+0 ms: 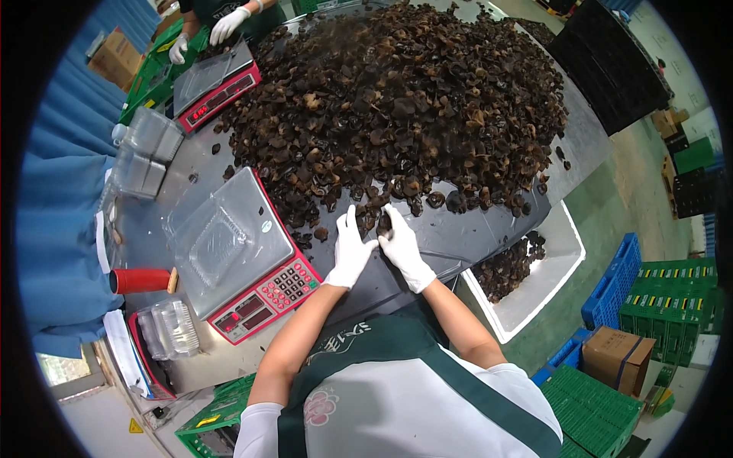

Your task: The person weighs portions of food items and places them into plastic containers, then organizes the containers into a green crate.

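My left hand [350, 252], in a white glove, is at the near edge of a large heap of dark brown wood ear mushrooms [401, 109]. Its fingers and thumb curve around a few small pieces [366, 220]; whether it grips them is not clear. Close beside it, my gloved right hand [404, 249] has a dark mushroom piece [385, 224] between thumb and fingers. The thumbs almost meet. Left of my hands stands a red digital scale [263, 297] with a clear plastic clamshell tray [217, 246] lying open on its plate.
A second red scale [220, 94] stands farther off, near a co-worker's gloved hands [229, 26]. Stacked clear containers [149, 143] and a red cylinder [140, 281] line the left side. A white foam box [550, 286] holding mushrooms is below the table's right edge. Green crates [592, 406] stand lower right.
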### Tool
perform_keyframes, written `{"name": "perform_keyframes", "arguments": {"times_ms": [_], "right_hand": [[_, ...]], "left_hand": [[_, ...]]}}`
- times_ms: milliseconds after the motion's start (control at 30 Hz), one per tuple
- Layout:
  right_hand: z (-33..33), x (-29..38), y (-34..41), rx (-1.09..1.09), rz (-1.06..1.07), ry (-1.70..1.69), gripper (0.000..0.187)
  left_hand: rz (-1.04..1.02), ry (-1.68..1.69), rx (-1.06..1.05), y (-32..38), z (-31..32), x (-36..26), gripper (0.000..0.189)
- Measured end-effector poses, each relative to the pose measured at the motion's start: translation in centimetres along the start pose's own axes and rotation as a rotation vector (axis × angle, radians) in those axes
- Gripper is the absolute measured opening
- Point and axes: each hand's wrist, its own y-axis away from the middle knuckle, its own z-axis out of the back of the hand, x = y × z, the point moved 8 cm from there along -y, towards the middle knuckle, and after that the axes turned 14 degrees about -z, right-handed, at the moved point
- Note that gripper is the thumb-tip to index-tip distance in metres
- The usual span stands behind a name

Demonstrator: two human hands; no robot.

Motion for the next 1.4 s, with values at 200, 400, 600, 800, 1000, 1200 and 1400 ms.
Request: {"name": "perform_keyframes", "arguments": {"times_ms": [200,400,600,800,1000,1200,1400], "right_hand": [[0.0,5.0,-5.7,0.259,-0.071,-0.075,0.073],[8.4,8.7,-12.9,-0.158,0.104,0.215,0.046],[8.7,8.5,-16.8,-0.281,0.079,0.626,0.073],[4.9,6.3,-11.6,-0.151,0.082,0.570,0.048],[4.4,4.4,-3.6,-0.056,0.251,0.314,0.028],[3.8,4.2,3.1,0.137,0.313,0.317,0.027],[6.9,7.5,-1.9,0.197,0.204,0.175,0.030]], "left_hand": [[-0.060,-0.178,-0.039,-6.5,3.4,0.9,0.083],[-0.282,-0.412,-0.141,-12.4,7.7,-2.7,0.062],[-0.218,-0.517,0.107,-16.3,3.1,-1.5,0.098],[-0.323,-0.444,0.227,-13.0,-1.6,-1.6,0.081],[-0.538,-0.441,0.216,-5.9,-1.6,-5.0,0.055],[-0.517,-0.338,0.233,1.5,-0.7,-5.3,0.053],[-0.562,-0.081,-0.071,-1.9,4.6,-6.1,0.029]]}}
